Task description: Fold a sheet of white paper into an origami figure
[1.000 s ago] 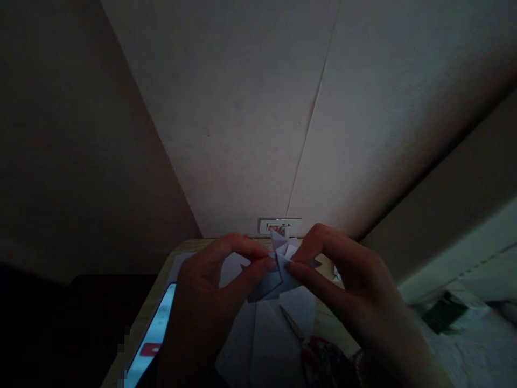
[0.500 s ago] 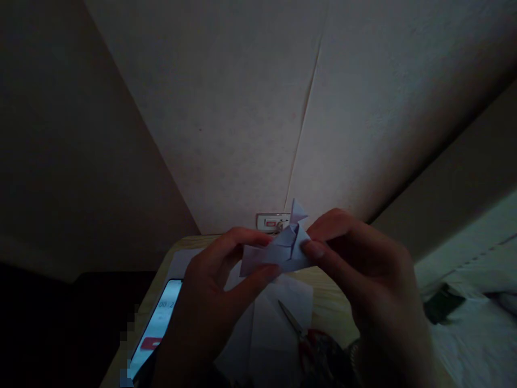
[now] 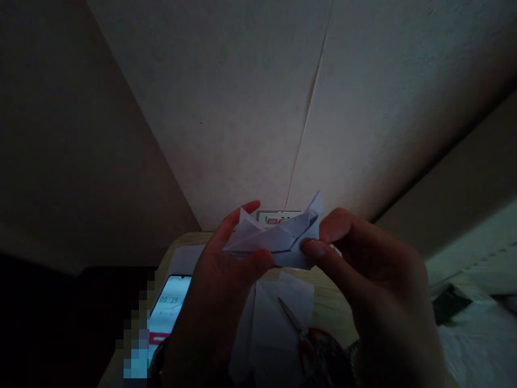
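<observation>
A folded white paper piece (image 3: 278, 240), with pointed tips rising at its left and right ends, is held up between both hands above the table. My left hand (image 3: 226, 280) grips its left part, the thumb pressed on the near side and a finger raised behind. My right hand (image 3: 363, 269) pinches the right end between thumb and index finger. Below lie sheets of white paper (image 3: 274, 328), partly covered by my left arm. Scissors with red-rimmed handles (image 3: 299, 326) rest on them, their handles in shadow.
A lit phone (image 3: 167, 307) showing a timer lies at the left side of the wooden table (image 3: 329, 296). Behind the table is a pale wall with a power socket (image 3: 269, 218). A whitish crumpled plastic bag (image 3: 476, 345) is at the right.
The folded paper has been turned and opened wider, so a second tip now shows at the left. My left index finger has lifted behind it. The right hand keeps its pinch.
</observation>
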Available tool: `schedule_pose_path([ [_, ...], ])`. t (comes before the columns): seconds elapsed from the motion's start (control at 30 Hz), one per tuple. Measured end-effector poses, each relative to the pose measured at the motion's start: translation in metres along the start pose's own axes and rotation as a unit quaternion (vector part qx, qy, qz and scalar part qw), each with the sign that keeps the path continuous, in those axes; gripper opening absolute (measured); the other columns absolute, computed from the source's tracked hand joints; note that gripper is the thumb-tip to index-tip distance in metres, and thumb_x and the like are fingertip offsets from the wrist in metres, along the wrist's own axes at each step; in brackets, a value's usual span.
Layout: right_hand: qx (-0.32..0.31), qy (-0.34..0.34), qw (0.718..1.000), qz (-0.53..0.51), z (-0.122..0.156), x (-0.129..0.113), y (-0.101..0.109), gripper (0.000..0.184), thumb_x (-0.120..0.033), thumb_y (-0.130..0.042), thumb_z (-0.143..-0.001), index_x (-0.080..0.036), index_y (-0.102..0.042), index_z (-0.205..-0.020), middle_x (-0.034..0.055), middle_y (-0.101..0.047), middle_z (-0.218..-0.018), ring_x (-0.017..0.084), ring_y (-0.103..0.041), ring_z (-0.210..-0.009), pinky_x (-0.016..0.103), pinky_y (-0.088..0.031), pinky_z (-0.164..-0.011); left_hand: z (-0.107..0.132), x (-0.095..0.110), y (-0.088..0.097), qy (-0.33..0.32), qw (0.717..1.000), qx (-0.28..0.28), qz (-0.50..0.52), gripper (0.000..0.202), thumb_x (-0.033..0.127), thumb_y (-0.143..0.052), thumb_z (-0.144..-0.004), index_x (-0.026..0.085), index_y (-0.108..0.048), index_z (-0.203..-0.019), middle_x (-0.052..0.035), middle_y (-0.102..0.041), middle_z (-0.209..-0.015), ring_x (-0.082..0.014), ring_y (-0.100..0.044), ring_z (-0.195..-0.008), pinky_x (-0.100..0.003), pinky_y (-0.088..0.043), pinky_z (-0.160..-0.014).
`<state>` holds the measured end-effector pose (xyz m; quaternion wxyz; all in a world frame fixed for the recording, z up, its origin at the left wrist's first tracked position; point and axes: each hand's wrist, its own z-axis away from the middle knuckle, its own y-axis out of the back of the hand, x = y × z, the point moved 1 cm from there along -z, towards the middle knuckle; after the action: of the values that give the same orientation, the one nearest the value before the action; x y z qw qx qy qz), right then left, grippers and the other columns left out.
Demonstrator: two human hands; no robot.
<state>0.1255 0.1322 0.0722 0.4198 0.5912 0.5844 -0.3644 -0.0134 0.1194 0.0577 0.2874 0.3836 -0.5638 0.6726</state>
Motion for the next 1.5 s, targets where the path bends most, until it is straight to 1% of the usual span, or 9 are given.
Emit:
schedule_pose_path([
  [0.23,-0.008,0.023,0.999,0.036,-0.007,0.007,0.008,0.021,-0.024,-0.07,-0.084,-0.023,-0.065,-0.064,-0.0035,-0.062,-0.066,0.013,-0.058,-0.065,0.023,-0.044,-0.059,-0.002,-0.002,-0.004,-0.056,0.995,0.052,-0.071,0.044,0.011,-0.078,-0.063,0.024,-0.066,-0.104,0.0058,-0.075,-0.072,-0.0154,-0.075,-0.076,-0.022,-0.059,-0.071],
  [0.43,0.092,0.066,0.992,0.063,-0.009,0.016,0.027,0.008,-0.024,-0.065,-0.09,-0.029,-0.069,-0.086,-0.002,-0.067,-0.079,0.013,-0.064,-0.071,0.022,-0.047,-0.06,-0.004,-0.001,0.004,-0.064,0.989,0.016,-0.134,0.048,0.01,-0.077,-0.063,0.024,-0.064,-0.106,0.0051,-0.076,-0.078,-0.0128,-0.073,-0.069,-0.02,-0.057,-0.066],
  [0.53,0.023,0.11,0.988,0.102,-0.01,0.016,0.026,0.014,-0.025,-0.063,-0.09,-0.031,-0.068,-0.103,0.0013,-0.068,-0.097,0.018,-0.065,-0.087,0.028,-0.052,-0.075,-0.007,-0.004,0.007,-0.053,0.986,-0.008,-0.161,0.048,0.009,-0.075,-0.066,0.023,-0.061,-0.109,0.0041,-0.077,-0.085,-0.0125,-0.073,-0.074,-0.02,-0.056,-0.071],
  [0.73,-0.086,0.072,0.979,0.171,-0.015,0.019,0.015,0.009,-0.022,-0.071,-0.082,-0.025,-0.071,-0.09,0.0,-0.07,-0.09,0.018,-0.065,-0.086,0.028,-0.048,-0.077,-0.007,-0.001,0.009,-0.091,0.98,0.008,-0.177,0.044,0.011,-0.075,-0.067,0.023,-0.061,-0.107,0.0046,-0.075,-0.083,-0.0119,-0.072,-0.076,-0.018,-0.055,-0.07],
  [0.9,-0.095,0.046,0.98,0.171,-0.012,0.014,0.009,0.006,-0.023,-0.071,-0.081,-0.024,-0.067,-0.077,-0.0049,-0.068,-0.073,0.014,-0.061,-0.07,0.025,-0.044,-0.066,-0.006,0.005,0.006,-0.097,0.987,0.048,-0.118,0.041,0.013,-0.079,-0.063,0.021,-0.063,-0.1,0.0038,-0.072,-0.077,-0.0108,-0.069,-0.063,-0.017,-0.053,-0.056],
  [1.1,-0.094,0.0,0.988,0.119,-0.006,0.007,0.002,0.01,-0.023,-0.072,-0.08,-0.022,-0.064,-0.074,-0.0043,-0.066,-0.072,0.014,-0.061,-0.072,0.025,-0.044,-0.068,-0.004,0.009,0.008,-0.094,0.992,0.039,-0.074,0.051,0.012,-0.084,-0.056,0.023,-0.064,-0.102,0.0066,-0.069,-0.069,-0.0101,-0.067,-0.064,-0.016,-0.053,-0.06],
  [1.2,-0.082,-0.013,0.995,0.056,-0.005,0.003,-0.001,0.014,-0.027,-0.07,-0.082,-0.022,-0.062,-0.073,-0.0028,-0.066,-0.073,0.016,-0.061,-0.072,0.027,-0.045,-0.068,-0.003,0.01,0.015,-0.087,0.991,0.014,-0.101,0.04,0.019,-0.088,-0.058,0.024,-0.07,-0.093,0.0047,-0.075,-0.083,-0.0127,-0.072,-0.081,-0.016,-0.056,-0.068],
  [1.3,-0.077,-0.023,0.996,0.045,-0.006,0.001,-0.003,0.015,-0.026,-0.071,-0.082,-0.021,-0.062,-0.071,-0.0023,-0.066,-0.07,0.015,-0.061,-0.07,0.027,-0.045,-0.067,-0.003,0.01,0.018,-0.089,0.983,-0.041,-0.155,0.014,0.018,-0.083,-0.067,0.024,-0.072,-0.074,0.0064,-0.076,-0.07,-0.0108,-0.073,-0.067,-0.015,-0.057,-0.062],
  [1.5,-0.117,-0.013,0.988,0.103,-0.008,0.003,0.001,0.009,-0.025,-0.07,-0.083,-0.021,-0.067,-0.075,-0.0017,-0.068,-0.074,0.017,-0.063,-0.072,0.029,-0.048,-0.07,0.002,0.013,0.011,-0.115,0.962,0.028,-0.247,0.01,0.016,-0.078,-0.069,0.024,-0.072,-0.07,0.0077,-0.072,-0.062,-0.0108,-0.07,-0.059,-0.016,-0.057,-0.059],
])
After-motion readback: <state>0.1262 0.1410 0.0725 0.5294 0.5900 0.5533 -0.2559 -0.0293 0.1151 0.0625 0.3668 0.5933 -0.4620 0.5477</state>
